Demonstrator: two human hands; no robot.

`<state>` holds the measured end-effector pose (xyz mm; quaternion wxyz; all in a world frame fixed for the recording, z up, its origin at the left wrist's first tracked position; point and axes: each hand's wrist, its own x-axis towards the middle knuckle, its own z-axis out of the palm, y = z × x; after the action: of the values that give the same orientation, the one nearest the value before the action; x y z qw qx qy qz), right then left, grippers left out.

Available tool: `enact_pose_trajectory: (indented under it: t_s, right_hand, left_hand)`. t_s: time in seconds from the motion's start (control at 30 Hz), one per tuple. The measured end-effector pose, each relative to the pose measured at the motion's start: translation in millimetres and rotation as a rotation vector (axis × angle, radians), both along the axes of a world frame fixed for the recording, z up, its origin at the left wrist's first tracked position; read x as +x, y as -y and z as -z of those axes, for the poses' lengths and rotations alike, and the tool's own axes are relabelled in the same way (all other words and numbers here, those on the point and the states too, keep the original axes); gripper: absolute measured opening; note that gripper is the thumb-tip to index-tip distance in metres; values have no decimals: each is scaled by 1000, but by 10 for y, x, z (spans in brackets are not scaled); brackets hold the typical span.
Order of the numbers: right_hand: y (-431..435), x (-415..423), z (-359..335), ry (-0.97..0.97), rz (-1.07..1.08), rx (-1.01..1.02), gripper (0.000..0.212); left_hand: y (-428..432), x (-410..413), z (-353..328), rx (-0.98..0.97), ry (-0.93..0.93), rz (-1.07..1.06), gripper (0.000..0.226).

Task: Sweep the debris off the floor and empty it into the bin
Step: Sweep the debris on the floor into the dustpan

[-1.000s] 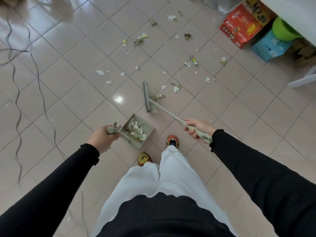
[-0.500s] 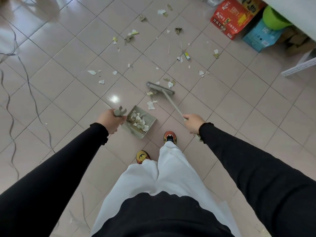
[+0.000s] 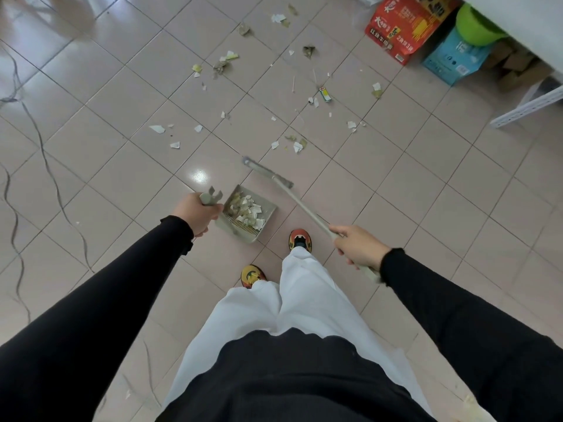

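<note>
My left hand (image 3: 196, 212) grips the handle of a grey-green dustpan (image 3: 268, 208) that sits on the tiled floor in front of my feet, holding a pile of white and green scraps (image 3: 248, 212). My right hand (image 3: 358, 246) grips the long pale handle of a broom (image 3: 301, 205); its flat head (image 3: 266, 172) lies on the floor just beyond the pan's mouth. Loose debris (image 3: 297, 146) is scattered over the tiles further ahead, up to the far scraps (image 3: 227, 57). No bin is in view.
A red carton (image 3: 402, 28) and a blue box (image 3: 451, 57) with a green bowl (image 3: 475, 25) on it stand at the top right under a white surface. A white rail (image 3: 530, 106) lies at right. Dark cables (image 3: 45, 166) trail along the left floor. My shoes (image 3: 300, 239) stand near the pan.
The broom head swung from standing lengthwise left of the scraps to lying across the pan's mouth, and the scraps beside it went into the pan. The pan shifted slightly.
</note>
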<state>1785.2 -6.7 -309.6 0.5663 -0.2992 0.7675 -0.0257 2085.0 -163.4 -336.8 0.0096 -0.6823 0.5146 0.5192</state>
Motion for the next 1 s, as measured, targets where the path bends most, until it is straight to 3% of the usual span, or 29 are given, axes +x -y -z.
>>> enact_pose_trajectory:
  t_s: [0.1, 0.2, 0.53, 0.73, 1.0]
  right_hand:
    - [205, 209, 252, -39, -72, 3, 49]
    - [197, 317, 308, 43, -95, 75, 47]
    - [-386, -291, -200, 206, 158, 55, 54]
    - [138, -643, 32, 110, 291, -48, 51]
    - [1463, -1390, 402, -38, 221, -69, 52]
  left_hand:
    - [-37, 17, 1, 4, 2, -11, 28]
    - [-67, 11, 9, 3, -4, -10, 24]
    - [40, -47, -19, -40, -18, 30, 18]
    - [371, -424, -74, -45, -34, 54, 20]
    - [1062, -1185, -75, -19, -26, 21, 20]
